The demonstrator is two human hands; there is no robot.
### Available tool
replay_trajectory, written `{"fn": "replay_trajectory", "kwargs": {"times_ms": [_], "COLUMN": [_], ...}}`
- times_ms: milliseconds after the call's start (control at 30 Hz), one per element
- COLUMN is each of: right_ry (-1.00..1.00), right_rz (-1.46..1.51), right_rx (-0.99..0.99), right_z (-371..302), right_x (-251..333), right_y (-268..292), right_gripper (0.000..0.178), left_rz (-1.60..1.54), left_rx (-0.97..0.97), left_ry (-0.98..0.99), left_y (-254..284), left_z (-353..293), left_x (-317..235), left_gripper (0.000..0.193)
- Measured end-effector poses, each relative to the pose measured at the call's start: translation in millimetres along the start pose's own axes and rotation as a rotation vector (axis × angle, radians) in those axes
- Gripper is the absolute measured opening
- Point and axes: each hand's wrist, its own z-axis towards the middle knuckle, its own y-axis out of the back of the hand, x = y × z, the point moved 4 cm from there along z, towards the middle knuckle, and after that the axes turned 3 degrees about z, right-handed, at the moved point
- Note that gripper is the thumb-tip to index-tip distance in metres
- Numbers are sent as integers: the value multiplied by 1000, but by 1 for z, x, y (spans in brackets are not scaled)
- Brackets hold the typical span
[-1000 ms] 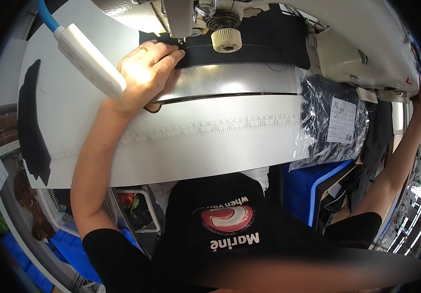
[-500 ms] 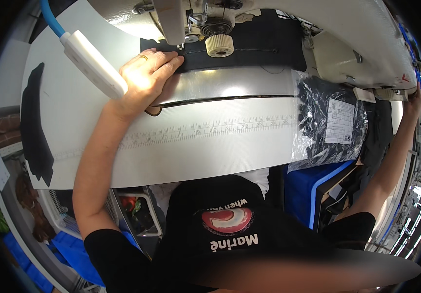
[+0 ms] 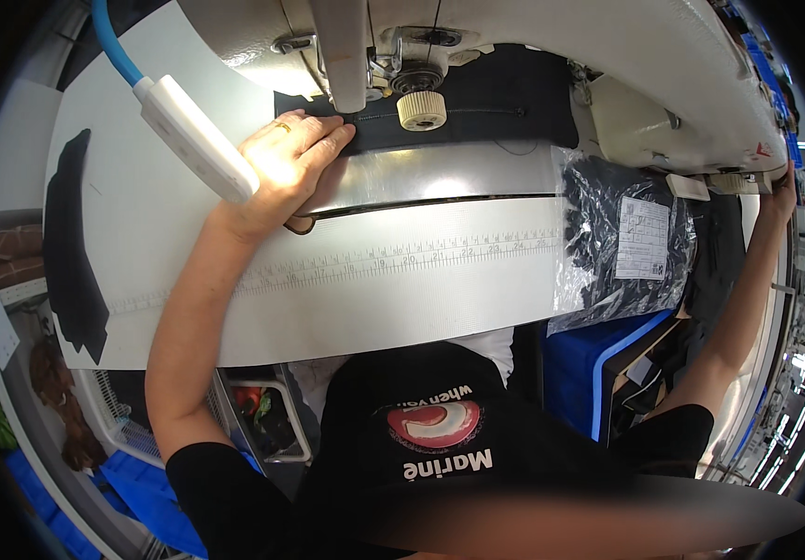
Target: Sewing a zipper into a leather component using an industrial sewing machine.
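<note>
Two hands apart | left hand (image 3: 286, 159) flat on dark fabric (image 3: 477, 98) | white table (image 3: 374, 289)

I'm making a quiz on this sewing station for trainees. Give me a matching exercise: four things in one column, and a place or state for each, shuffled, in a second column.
Things
1. left hand
2. right hand
3. clear bag of dark pieces
4. lamp head

Places
A. far right, at the machine's end
B. on a blue flexible arm, above the wrist
C. flat on the dark fabric by the needle
D. right edge of the white table

Pairs: 1-C, 2-A, 3-D, 4-B
</note>
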Motion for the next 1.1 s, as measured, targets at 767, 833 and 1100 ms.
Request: {"fn": "replay_trajectory", "kwargs": {"times_ms": [767,833,1100], "right_ry": [-66,182,573], "right_rz": [-389,17,-536], "right_rx": [-11,66,-232], "right_z": [-10,-42,-164], "right_x": [6,-24,12], "right_y": [-34,-13,-46], "right_gripper": [43,50,35], "left_rz": [-29,-32,-47], "left_rx": [-21,-25,-23], "left_ry": [26,19,29], "left_y": [-2,-2,2], "left_z": [-2,-2,-1], "left_x": [2,1,1], "left_gripper": [30,31,28]}}
